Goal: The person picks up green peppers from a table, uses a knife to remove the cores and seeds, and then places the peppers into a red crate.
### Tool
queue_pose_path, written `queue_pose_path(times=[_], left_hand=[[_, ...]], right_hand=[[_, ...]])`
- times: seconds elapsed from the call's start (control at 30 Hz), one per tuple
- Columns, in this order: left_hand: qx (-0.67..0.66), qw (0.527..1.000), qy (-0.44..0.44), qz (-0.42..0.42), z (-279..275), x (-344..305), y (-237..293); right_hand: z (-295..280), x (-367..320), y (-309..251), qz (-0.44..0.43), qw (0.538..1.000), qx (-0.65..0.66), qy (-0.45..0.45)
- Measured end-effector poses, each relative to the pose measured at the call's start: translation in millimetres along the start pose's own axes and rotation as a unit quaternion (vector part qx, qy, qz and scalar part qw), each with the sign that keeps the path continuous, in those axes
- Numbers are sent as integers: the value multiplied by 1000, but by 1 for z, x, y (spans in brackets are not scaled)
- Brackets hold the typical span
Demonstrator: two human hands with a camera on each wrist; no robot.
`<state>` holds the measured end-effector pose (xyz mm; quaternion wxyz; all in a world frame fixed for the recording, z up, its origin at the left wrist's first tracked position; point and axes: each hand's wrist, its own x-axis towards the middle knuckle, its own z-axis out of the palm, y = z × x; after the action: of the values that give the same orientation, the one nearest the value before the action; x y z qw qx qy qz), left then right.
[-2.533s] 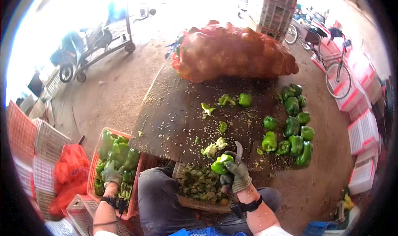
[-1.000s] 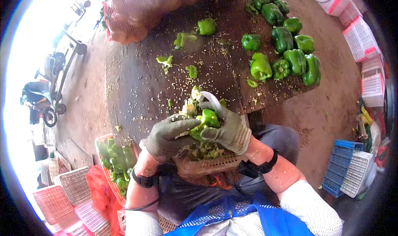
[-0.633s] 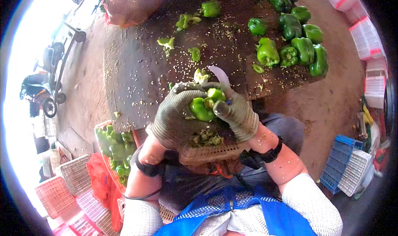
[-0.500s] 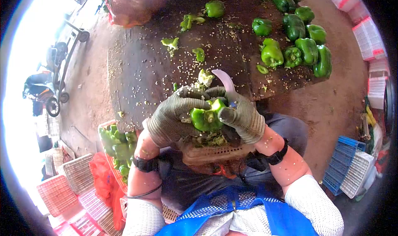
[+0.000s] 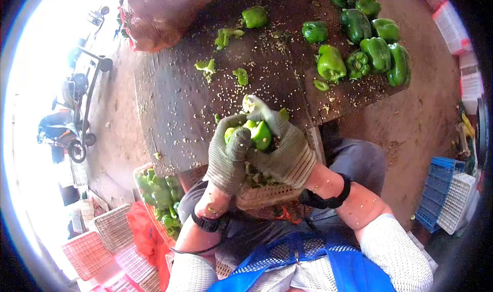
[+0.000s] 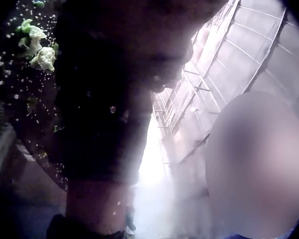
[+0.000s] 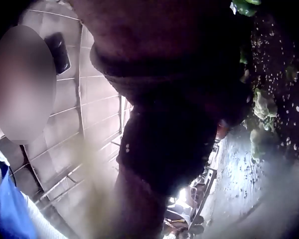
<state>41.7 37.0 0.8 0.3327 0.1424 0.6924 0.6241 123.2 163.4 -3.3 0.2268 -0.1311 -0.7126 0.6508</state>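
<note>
Both gloved hands meet over the near edge of the dark work table in the head view. My left hand grips a green bell pepper from the left, its thumb across the front. My right hand closes on the pepper's other side and holds a curved knife, whose pale blade points up and left; its handle is hidden in the glove. Pale pepper cores lie just beyond the hands. In the wrist views the hands are mostly dark shapes.
Several whole green peppers stand at the table's right. Scraps and seeds litter the top; a red mesh sack lies at the back. A crate of trimmings sits below the hands, a crate of cut peppers at left.
The left hand has come up from the left crate to the pepper in the right hand. Over the last half second the pepper has turned and the knife blade has swung left and down.
</note>
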Motion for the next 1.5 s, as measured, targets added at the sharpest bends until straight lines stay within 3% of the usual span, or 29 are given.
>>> queue_pose_path(times=[0.23,0.33,0.37,0.47,0.5,0.57,0.63,0.73,0.77,0.8,0.9,1.0,1.1,1.13,1.2,1.23,1.27,1.3,1.33,1.37,1.4,1.43,1.47,1.5], left_hand=[[9,999,1,50,0,1,0],[48,982,40,175,5,-2,-1],[21,988,32,148,7,-6,5],[117,969,-3,218,-4,-7,6],[146,961,21,233,-2,-6,6],[211,957,-29,195,-11,-5,6],[130,984,-35,118,-7,-7,8],[129,987,-21,94,-4,2,6],[159,982,-18,105,-5,5,1],[114,988,-35,94,-5,6,-2],[-79,995,53,-11,9,6,-14],[-280,955,41,-92,18,13,-27],[-363,910,7,-202,17,20,-32],[-383,910,4,-156,26,11,-20],[-440,873,-20,-211,20,16,-37],[-260,952,-85,-137,10,22,-56],[-70,989,-118,-48,1,28,-75],[-268,938,-105,-192,8,20,-51],[-267,927,-137,-227,-2,20,-42],[-263,913,-169,-261,-12,21,-33],[-257,898,-202,-294,-22,22,-24],[-274,899,-230,-254,-28,26,-23],[-286,898,-257,-212,-34,29,-21],[-298,904,-198,-234,-40,23,-5]], right_hand=[[-2,-9,16,-86,995,-50,-10],[-3,-7,9,-150,987,-63,-11],[-5,-6,5,-162,985,-54,-22],[-13,-11,-1,-163,983,-65,-54],[-13,-13,-1,-158,984,-66,-54],[-12,-15,0,-151,985,-69,-53],[-12,-16,2,-152,984,-77,-52],[-7,-13,8,-86,993,-53,-58],[-4,-12,5,-97,992,-79,-12],[-3,-12,4,-90,990,-112,-16],[6,-13,2,-73,976,-207,6],[11,-13,-1,-46,971,-234,13],[9,-16,4,-40,964,-261,24],[8,-17,6,-35,961,-273,17],[0,-19,10,-60,962,-268,-6],[-3,-18,10,-75,960,-269,-8],[-4,-19,8,-89,959,-270,-13],[-6,-18,3,-28,984,-175,-17],[-7,-16,-2,32,996,-79,-9],[-14,-14,-7,145,989,-14,-31],[-21,-13,-12,199,976,75,-46],[-28,-11,-16,256,952,158,-52],[-33,-10,-19,251,929,266,-54],[-35,-10,-18,248,927,277,-42]])
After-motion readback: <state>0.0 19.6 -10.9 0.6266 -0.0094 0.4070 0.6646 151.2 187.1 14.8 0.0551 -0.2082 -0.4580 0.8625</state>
